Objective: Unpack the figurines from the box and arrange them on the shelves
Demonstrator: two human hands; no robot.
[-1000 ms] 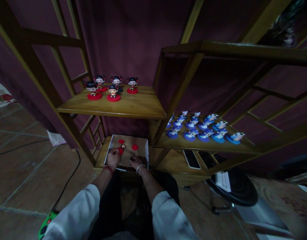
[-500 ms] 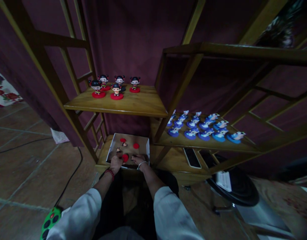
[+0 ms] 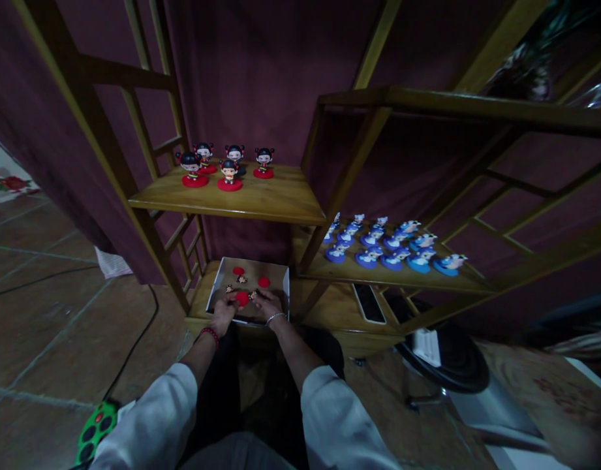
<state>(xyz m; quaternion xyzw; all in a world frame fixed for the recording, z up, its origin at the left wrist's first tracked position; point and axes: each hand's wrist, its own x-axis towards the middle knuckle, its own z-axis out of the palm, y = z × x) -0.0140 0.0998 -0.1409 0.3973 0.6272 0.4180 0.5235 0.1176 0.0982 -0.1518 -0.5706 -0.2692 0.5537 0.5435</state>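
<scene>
Both my hands work inside a shallow white-edged cardboard box [image 3: 246,277] on the low wooden shelf. Three flat red discs lie in it, and my left hand [image 3: 224,312] is nearest the front red disc [image 3: 242,298]. A tiny figurine piece [image 3: 229,288] sits just beyond its fingers. My right hand [image 3: 268,304] pinches a small figurine piece [image 3: 252,295] beside that disc. Another small figurine [image 3: 241,279] stands on the box floor between the rear discs. My left fingers partly hide what they touch.
Wooden shelves surround the box. Several red-based figurines [image 3: 229,175] stand on the shelf above, and several blue-based figurines [image 3: 378,251] fill the shelf to the right. A black round seat [image 3: 449,365] stands at lower right, with a tiled floor [image 3: 50,326] and cable at left.
My right hand has moved left toward the front red disc, and my left hand has shifted slightly. The whole view has tilted a little, with the box sitting slightly higher.
</scene>
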